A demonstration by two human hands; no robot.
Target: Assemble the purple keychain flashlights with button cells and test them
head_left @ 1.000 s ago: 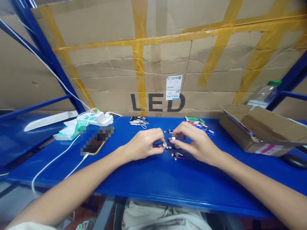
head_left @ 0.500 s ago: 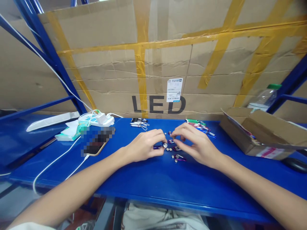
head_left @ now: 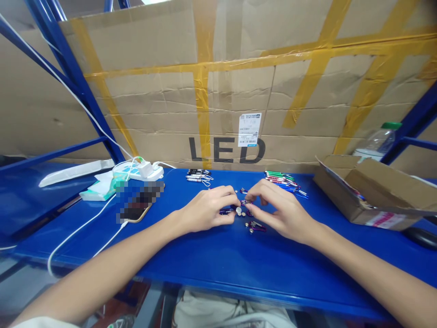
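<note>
My left hand is closed around a small dark purple tube, most of it hidden by the fingers. Just right of its fingertips lie several small silver discs that look like button cells. My right hand pinches a small purple piece with a silver clip between thumb and forefinger, close to the left fingertips but apart from them. Another purple clip piece rests on the table below the right hand, with small silver discs beside it. A further clip piece shows behind the fingers.
On the blue table, black and silver pen-like tubes lie at the back, with green, red and blue ones to their right. An open cardboard box stands right. A phone and power strip with white cables are left.
My right fingertips have closed in on the purple clip piece. The left hand has shifted slightly right with the tube, and the silver discs beside it appear a little lower.
</note>
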